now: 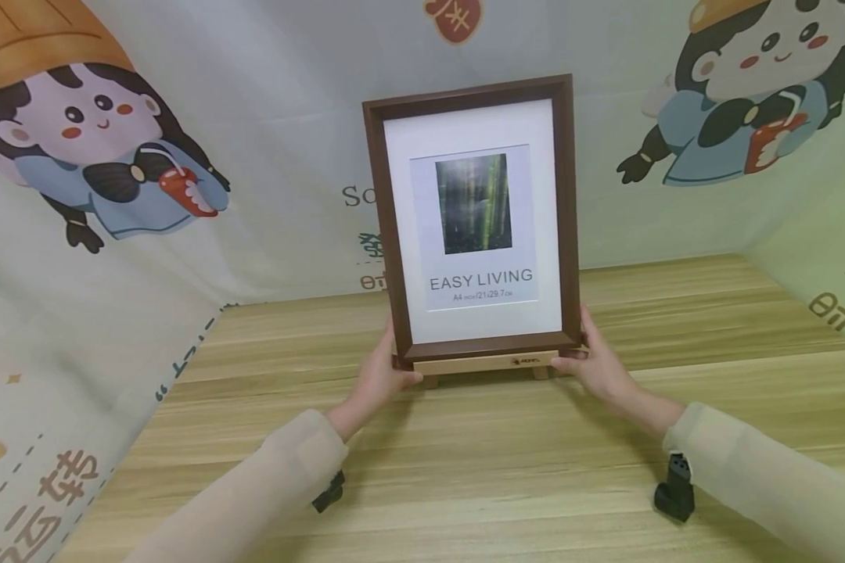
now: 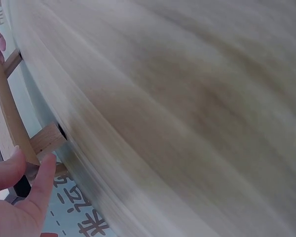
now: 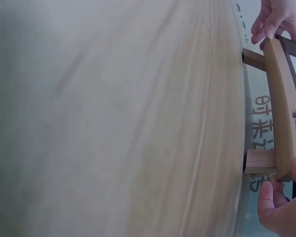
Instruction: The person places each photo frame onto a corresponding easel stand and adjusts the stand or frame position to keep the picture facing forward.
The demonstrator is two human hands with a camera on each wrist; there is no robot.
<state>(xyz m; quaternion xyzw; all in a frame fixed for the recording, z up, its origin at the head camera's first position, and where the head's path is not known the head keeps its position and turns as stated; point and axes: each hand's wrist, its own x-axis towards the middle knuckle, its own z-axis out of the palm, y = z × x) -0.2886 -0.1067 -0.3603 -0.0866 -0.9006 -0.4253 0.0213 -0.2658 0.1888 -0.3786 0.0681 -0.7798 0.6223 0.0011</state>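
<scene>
A dark brown picture frame with a white mat and a bamboo print stands upright, leaning slightly back, on the ledge of a small light-wood easel. My left hand grips the ledge's left end, thumb in front. At the opposite end my right hand holds on, its thumb on the ledge's front face and its fingers curled beneath and behind. In the wrist views, short easel feet reach down at the tabletop. The easel's back is hidden behind the frame.
The wood-grain table stretches in front of the easel and to both sides. Behind it hangs a pale cloth backdrop with printed cartoon figures and lettering, which also closes off the sides. Black wrist devices hang below the sleeves.
</scene>
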